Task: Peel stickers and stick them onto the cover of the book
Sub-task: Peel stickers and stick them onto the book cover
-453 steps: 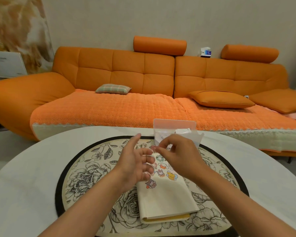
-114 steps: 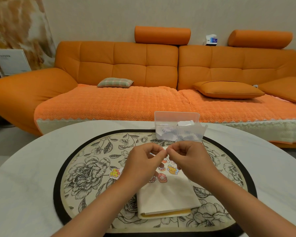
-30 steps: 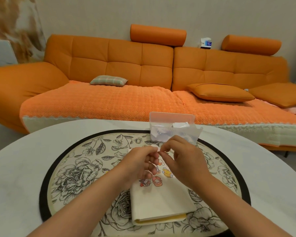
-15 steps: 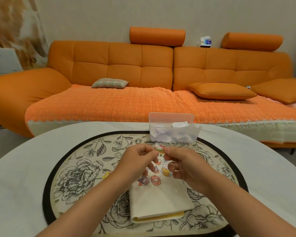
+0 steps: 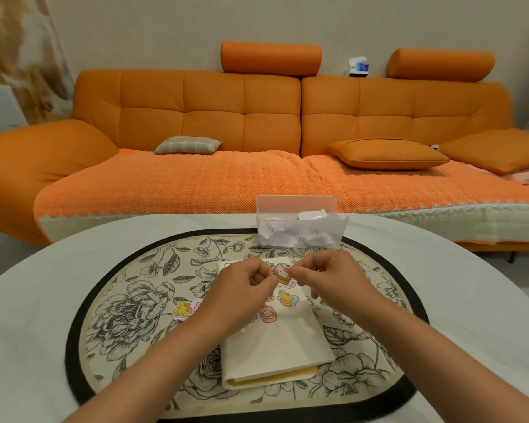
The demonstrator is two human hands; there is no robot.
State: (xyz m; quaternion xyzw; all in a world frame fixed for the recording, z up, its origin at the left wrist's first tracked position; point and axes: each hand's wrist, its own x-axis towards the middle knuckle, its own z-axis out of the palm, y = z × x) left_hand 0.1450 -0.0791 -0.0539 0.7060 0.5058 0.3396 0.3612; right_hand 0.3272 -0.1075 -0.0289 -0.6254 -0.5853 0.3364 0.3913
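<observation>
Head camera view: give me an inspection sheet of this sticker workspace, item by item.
Surface: white round table with a floral placemat under the work.
Job's things: cream book lies closed on the placemat, with a bee sticker and a pink sticker on its cover; a burger sticker is held above it.
Clutter: one loose sticker on the placemat, left of the book; a clear box holding paper scraps behind the book.
Hands: left hand and right hand both pinch the burger sticker.
Cables: nothing seen.
Surroundings: orange sofa beyond the table.
</observation>
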